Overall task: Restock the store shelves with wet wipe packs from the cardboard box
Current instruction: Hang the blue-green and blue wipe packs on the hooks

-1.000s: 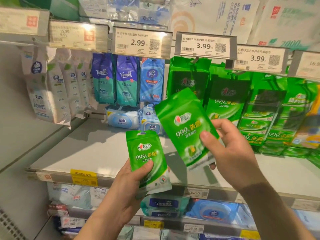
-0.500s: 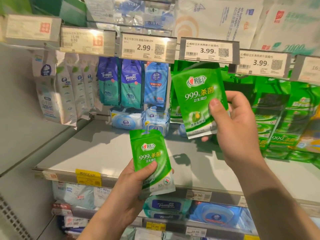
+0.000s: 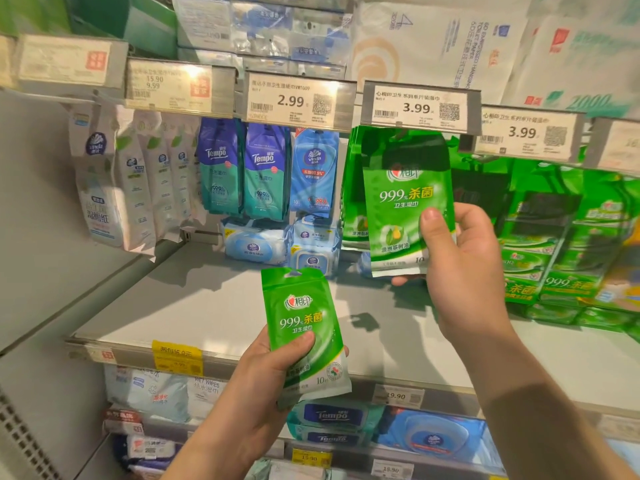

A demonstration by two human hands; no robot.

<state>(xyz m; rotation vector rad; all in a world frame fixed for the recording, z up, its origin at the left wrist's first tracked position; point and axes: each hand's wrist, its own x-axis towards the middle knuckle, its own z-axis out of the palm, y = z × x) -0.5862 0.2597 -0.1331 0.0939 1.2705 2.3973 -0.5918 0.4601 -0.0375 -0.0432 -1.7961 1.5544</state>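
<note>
Bare stretch of grey metal shelf (image 3: 214, 306) open at left and centre. Blocked behind by blue soft wipe packs (image 3: 256, 242) lying at the back, above by hanging teal pouches (image 3: 265, 171), at right by stacked green wipe packs (image 3: 554, 258). Overhead, row of white price labels (image 3: 298, 100).

Two green wet wipe packs held before a store shelf
The right hand (image 3: 464, 268) is pinching one green pack (image 3: 405, 206) up under the 3.99 price tag (image 3: 417, 107), while the left hand (image 3: 273, 372) is gripping another pack (image 3: 304, 327) above the grey shelf (image 3: 207, 306)
</note>
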